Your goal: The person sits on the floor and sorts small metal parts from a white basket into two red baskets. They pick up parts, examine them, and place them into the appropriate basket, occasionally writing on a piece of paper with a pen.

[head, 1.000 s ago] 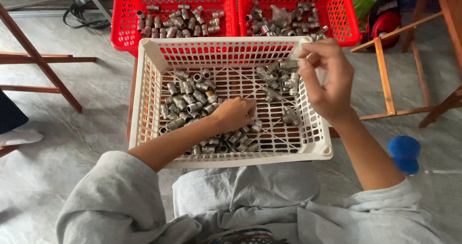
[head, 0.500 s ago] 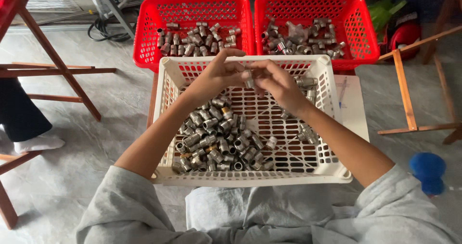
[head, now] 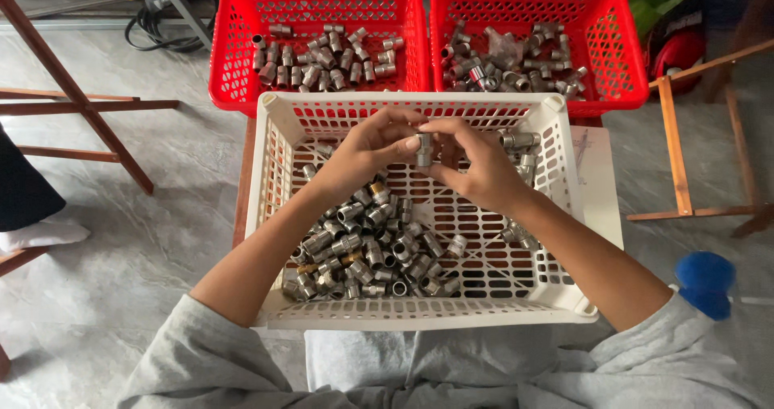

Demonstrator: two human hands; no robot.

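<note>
Hands meet above the white basket [head: 274,215] — a small metal fitting [head: 423,149] is pinched between the fingertips of the left hand [head: 367,153] and the right hand [head: 476,163], both closed on it. Below the left forearm a heap of loose fittings [head: 363,248] is piled in the basket; two red baskets [head: 234,62] of similar parts are set just beyond it.

Fitting [head: 424,148] mostly hidden by fingers [head: 407,141].
</note>
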